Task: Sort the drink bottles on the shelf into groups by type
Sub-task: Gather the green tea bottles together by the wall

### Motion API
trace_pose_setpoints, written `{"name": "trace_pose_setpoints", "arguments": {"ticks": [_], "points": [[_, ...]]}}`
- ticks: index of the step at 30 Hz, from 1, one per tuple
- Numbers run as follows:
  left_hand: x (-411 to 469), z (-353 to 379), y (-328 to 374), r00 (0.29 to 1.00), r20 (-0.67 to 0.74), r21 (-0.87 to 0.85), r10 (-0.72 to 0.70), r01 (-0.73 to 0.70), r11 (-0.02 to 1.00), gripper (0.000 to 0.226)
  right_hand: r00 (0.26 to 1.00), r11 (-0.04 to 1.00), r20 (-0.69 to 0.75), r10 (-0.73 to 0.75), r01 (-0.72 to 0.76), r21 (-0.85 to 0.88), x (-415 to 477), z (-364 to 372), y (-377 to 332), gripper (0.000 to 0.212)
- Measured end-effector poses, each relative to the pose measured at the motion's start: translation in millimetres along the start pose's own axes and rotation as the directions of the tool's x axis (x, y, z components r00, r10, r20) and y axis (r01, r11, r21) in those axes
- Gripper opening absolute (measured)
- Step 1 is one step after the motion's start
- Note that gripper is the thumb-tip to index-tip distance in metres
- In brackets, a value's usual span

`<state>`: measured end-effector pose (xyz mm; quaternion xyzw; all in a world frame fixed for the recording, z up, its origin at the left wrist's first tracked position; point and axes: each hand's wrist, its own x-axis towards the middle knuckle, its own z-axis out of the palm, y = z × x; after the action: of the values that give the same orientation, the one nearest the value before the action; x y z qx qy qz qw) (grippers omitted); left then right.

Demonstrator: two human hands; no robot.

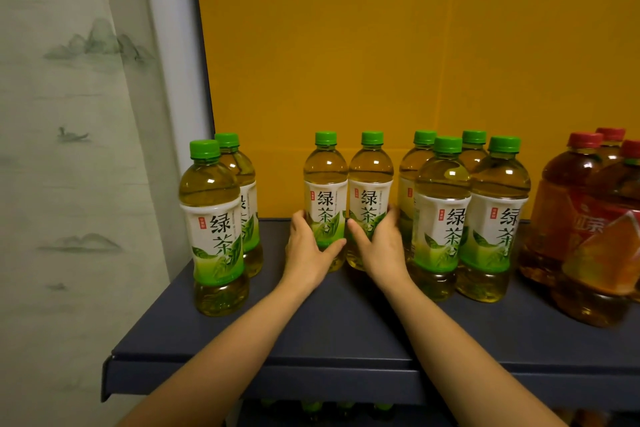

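Single head camera looking forward and slightly down, sitting close to shelf (346, 329); shelf crossing lower frame, board (381, 62) filling upper right.

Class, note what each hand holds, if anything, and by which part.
The left hand grips the left middle green tea bottle around its lower label; the right hand grips the right middle green tea bottle likewise.

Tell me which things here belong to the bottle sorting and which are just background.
Job: left hand gripping the left-centre green bottle; right hand gripping the right-centre green bottle; green-cap pair at left; green-cap cluster at right; red-cap bottles; shelf.
Background: yellow back panel; printed curtain.
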<state>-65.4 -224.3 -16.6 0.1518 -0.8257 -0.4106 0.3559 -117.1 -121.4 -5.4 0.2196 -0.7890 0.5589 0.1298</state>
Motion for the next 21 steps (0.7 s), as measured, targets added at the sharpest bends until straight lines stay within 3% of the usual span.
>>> {"name": "trace_pose_setpoints", "arguments": {"ticks": [6,9,12,15,17,19,21], "points": [[-11,-14,2,0.999,0.038,0.098,0.033,-0.036,0.995,0.094,1.0,0.997,0.0,-0.013,0.013,-0.079,-3,-2,-1,0.066],[-32,-38,4,0.977,-0.055,0.245,0.207,-0.188,0.951,0.069,0.997,0.995,0.039,-0.065,0.068,-0.076,-16,-6,-4,0.078],[-59,-69,3,0.849,-0.173,0.42,0.5,-0.396,0.817,0.038,0.97,0.96,0.039,-0.239,0.242,-0.14,-44,-6,-12,0.081],[-70,-95,-8,0.712,-0.336,0.557,0.617,-0.377,0.74,0.041,0.891,0.884,-0.007,-0.455,0.45,-0.124,-60,5,-26,0.073],[-69,-105,-17,0.71,-0.457,0.525,0.535,-0.271,0.807,0.06,0.861,0.86,0.072,-0.503,0.507,-0.063,-58,19,-37,0.067],[-64,-109,-25,0.81,-0.472,0.422,0.348,-0.139,0.896,0.089,0.852,0.873,0.213,-0.479,0.488,0.009,-53,35,-48,0.063],[-61,-109,-30,0.912,-0.375,0.291,0.167,-0.055,0.955,0.103,0.852,0.904,0.311,-0.422,0.421,0.074,-45,54,-54,0.063]]}}
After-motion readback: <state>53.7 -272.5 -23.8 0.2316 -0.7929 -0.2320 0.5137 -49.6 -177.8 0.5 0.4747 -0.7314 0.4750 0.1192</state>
